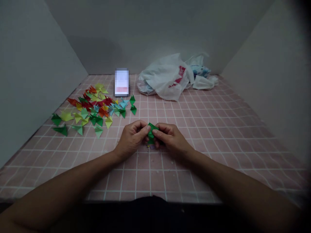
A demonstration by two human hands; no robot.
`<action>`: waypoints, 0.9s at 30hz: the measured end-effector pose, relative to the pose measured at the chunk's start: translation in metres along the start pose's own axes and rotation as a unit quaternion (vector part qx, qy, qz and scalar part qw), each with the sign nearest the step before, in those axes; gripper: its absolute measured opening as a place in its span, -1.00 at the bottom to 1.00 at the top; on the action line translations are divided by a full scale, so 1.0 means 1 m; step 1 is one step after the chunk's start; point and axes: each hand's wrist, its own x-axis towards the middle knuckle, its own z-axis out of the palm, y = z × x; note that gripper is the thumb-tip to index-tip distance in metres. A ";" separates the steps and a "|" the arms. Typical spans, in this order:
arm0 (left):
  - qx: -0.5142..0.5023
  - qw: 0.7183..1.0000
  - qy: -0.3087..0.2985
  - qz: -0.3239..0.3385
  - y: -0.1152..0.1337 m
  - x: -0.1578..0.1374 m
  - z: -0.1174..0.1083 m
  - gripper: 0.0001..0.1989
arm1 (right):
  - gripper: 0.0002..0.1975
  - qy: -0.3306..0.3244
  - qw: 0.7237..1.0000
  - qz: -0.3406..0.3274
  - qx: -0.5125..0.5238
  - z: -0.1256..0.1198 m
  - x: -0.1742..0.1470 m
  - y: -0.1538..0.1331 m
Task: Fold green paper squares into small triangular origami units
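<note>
grip: left hand, right hand both pinching green paper
green paper: between fingertips, over desk
leftward: folded papers
behind: phone, white bag
bag: red print, unreadable

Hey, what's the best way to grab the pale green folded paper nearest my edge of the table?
Probably pinch the pale green folded paper lightly near its front point, coming from your side: that point faces you, while dark green pieces lie just behind. Your left hand is closer, though it's helping hold the green paper.
</note>
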 end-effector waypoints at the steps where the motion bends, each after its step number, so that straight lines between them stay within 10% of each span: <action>1: 0.001 1.000 0.001 0.005 0.000 -0.001 0.000 -0.75 | -0.72 -0.004 1.000 0.000 0.001 0.000 0.000 0.000; 18: 0.021 0.997 -0.077 0.010 -0.005 0.007 -0.005 -0.70 | -0.73 0.053 0.998 0.010 0.018 0.000 0.001 0.004; 27: 0.022 1.000 -0.018 0.011 -0.004 0.000 0.002 -0.63 | -0.71 0.016 0.999 0.016 0.034 0.002 0.000 0.001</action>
